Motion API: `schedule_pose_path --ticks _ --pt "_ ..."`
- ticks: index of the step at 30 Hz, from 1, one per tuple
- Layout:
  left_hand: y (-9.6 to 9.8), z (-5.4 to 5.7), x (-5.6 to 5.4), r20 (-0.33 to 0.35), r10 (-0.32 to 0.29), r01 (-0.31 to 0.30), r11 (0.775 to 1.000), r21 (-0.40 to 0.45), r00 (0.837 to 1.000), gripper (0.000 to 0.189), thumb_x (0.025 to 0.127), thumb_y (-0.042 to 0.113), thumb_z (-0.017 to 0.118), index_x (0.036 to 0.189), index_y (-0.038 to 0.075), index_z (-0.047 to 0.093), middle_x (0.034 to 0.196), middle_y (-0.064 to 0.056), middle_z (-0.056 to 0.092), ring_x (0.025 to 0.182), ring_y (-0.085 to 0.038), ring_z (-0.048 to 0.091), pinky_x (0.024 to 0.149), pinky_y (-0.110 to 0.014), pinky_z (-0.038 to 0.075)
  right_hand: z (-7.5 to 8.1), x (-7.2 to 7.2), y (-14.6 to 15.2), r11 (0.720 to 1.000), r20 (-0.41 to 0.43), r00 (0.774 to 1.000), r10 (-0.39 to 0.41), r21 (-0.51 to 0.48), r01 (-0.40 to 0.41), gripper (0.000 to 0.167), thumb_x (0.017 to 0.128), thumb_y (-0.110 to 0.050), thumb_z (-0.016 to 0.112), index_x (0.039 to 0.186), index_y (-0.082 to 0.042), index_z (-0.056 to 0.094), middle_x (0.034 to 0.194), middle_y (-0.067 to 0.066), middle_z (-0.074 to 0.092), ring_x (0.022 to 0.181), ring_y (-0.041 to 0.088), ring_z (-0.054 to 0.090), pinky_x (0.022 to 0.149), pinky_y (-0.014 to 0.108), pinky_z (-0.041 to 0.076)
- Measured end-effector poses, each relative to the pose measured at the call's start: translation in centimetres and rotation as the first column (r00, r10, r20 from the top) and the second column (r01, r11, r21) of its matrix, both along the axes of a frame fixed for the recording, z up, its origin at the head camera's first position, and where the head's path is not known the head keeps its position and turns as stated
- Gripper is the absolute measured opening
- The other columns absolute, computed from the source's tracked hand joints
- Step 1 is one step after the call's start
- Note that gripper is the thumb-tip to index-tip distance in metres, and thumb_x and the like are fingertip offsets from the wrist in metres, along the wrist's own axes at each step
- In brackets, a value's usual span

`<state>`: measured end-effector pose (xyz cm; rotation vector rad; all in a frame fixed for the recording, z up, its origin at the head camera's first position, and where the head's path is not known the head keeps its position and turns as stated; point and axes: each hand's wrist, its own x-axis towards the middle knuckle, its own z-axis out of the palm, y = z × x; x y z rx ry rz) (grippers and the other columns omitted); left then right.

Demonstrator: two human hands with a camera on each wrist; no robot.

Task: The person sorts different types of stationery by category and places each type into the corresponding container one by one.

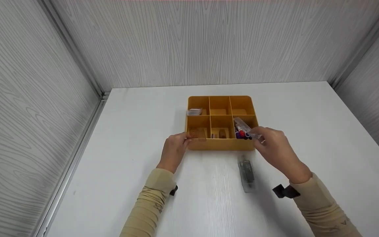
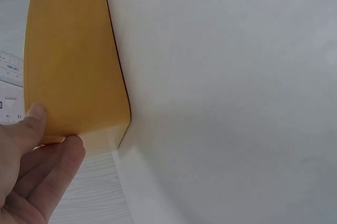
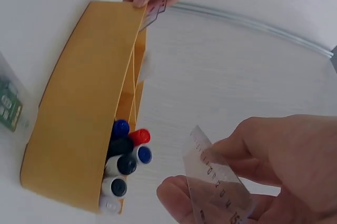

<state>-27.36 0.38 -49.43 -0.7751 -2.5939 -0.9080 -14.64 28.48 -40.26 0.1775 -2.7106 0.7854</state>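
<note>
A yellow six-compartment organizer box [image 1: 220,145] stands on the white table. My left hand [image 1: 173,149] grips its near left corner, thumb on the front wall and fingers round the side. Between thumb and fingers, my right hand [image 1: 276,144] pinches a clear plastic ruler [image 3: 208,168] with black markings, above the near right compartment. Several markers [image 3: 126,164] with blue, red and dark ends stand in that compartment. Clear rulers [image 2: 10,76] lie in the near left compartment beside my left hand.
In front of the box lies a clear case [image 1: 247,174] with a dark green item inside. Small pale flat pieces [image 1: 194,112] sit in the far left compartment, and a small brown object [image 1: 222,133] in the near middle one. Wood-grain panels [image 1: 189,42] enclose the table.
</note>
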Motion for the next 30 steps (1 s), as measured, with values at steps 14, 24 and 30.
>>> schedule_pose_path --ticks 14,24,30 --pt "0.1 -0.1 0.0 0.008 0.008 -0.008 1.000 -0.002 1.000 0.015 0.091 0.018 0.069 0.101 0.008 0.074 0.097 -0.003 0.077 0.087 -0.013 0.072 0.076 -0.025 0.058 -0.5 -4.4 -5.8 0.978 0.019 0.983 0.180 0.102 -0.181 0.017 0.090 0.004 0.061 0.097 0.001 0.077 0.089 0.014 0.075 0.078 0.025 0.067 0.071 0.038 0.056" --pt "0.0 0.0 0.1 0.020 0.009 -0.009 1.000 0.005 1.000 0.015 0.091 0.017 0.069 0.101 0.007 0.074 0.096 -0.004 0.077 0.086 -0.014 0.072 0.076 -0.028 0.058 -0.9 -7.1 -8.6 0.970 0.194 0.961 0.199 0.099 -0.221 0.026 0.092 0.003 0.055 0.069 -0.005 0.060 0.057 -0.003 0.037 0.052 0.011 0.039 0.050 0.022 0.035" --pt "0.0 -0.1 0.0 -0.013 0.015 -0.015 1.000 -0.001 1.000 0.012 0.090 0.016 0.071 0.097 0.007 0.073 0.092 -0.005 0.077 0.083 -0.017 0.073 0.073 -0.030 0.058 -1.0 -8.4 -10.3 0.963 0.233 0.962 0.145 0.191 -0.191 0.018 0.093 -0.003 0.063 0.076 -0.004 0.069 0.060 0.004 0.058 0.055 0.015 0.052 0.053 0.026 0.049"
